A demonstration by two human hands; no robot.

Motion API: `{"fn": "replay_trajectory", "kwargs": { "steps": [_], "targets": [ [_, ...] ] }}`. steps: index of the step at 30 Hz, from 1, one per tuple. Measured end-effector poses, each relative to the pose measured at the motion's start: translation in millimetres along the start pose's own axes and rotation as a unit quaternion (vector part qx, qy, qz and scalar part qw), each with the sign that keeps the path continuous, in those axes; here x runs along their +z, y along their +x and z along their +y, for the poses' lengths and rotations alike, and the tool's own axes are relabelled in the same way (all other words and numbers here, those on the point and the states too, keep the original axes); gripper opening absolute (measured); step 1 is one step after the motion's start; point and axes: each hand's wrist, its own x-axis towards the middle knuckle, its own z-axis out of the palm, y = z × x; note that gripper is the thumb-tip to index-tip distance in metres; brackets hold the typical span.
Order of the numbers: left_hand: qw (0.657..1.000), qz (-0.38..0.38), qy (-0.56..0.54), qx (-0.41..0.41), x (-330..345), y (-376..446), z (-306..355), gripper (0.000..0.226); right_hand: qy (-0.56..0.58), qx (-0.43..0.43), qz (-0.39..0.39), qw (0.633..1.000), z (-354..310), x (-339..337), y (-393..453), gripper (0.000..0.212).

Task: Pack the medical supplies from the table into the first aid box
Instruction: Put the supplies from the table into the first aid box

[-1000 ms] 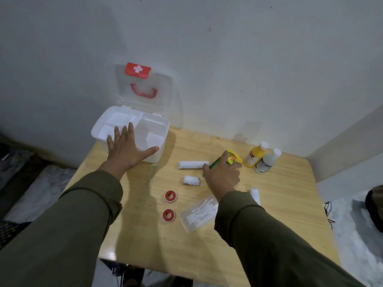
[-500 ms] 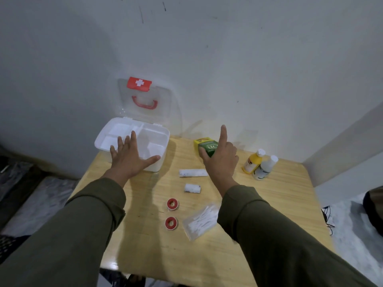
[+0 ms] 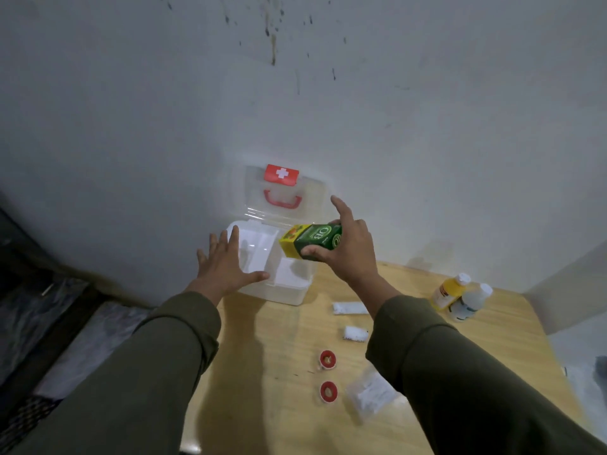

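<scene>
Green and yellow card marks the small carton [image 3: 310,239] that the right hand [image 3: 349,249] carries, thumb under one long face and fingers over the other, the forefinger lifted clear; that grip grasps the carton on its side, just above the right edge of the first aid box [image 3: 285,287], probably so it can go in flat. The box stands open at the far left of the counter [image 3: 279,349], its clear lid [image 3: 282,195] leaning back against the wall, which leaves the divided white inside free to load. The left hand [image 3: 226,262] lies spread and released on the box's near left rim, holding nothing, seemingly to keep the light plastic from sliding. Still out on the counter are two bottles [image 3: 460,298] standing together at the right, two white gauze rolls [image 3: 349,320], two red tape spools [image 3: 327,376] and a clear packet [image 3: 371,394]; packing looks barely begun, since no supplies show in the compartments.
</scene>
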Motion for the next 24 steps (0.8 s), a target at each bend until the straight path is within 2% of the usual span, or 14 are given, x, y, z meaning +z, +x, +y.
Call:
{"fn": "replay_trajectory", "kwargs": {
  "steps": [5, 8, 17, 21, 24],
  "targets": [
    [0.998, -0.044, -0.052, 0.009, -0.3, 10.8, -11.7, 0.132, -0.163, -0.029, -0.069, 0.984, -14.6, 19.1, 13.0, 0.097],
    [0.996, -0.063, -0.061, 0.011, -0.5, 15.2, -11.1, 0.135, -0.229, -0.042, -0.085, 0.969, -19.3, 34.5, 21.2, 0.094],
    [0.996, -0.075, -0.051, 0.022, 1.4, 18.3, -12.6, 0.135, -0.282, -0.003, -0.097, 0.954, -17.0, 69.0, 30.2, 0.089],
    [0.995, -0.077, -0.051, 0.026, 2.4, 18.5, -13.4, 0.134, -0.313, -0.011, -0.107, 0.943, -15.3, 74.7, 31.5, 0.086],
    [0.995, -0.077, -0.050, 0.029, 1.6, 18.0, -13.3, 0.133, -0.326, -0.017, -0.142, 0.934, -14.6, 70.4, 36.9, 0.084]
  ]
}}
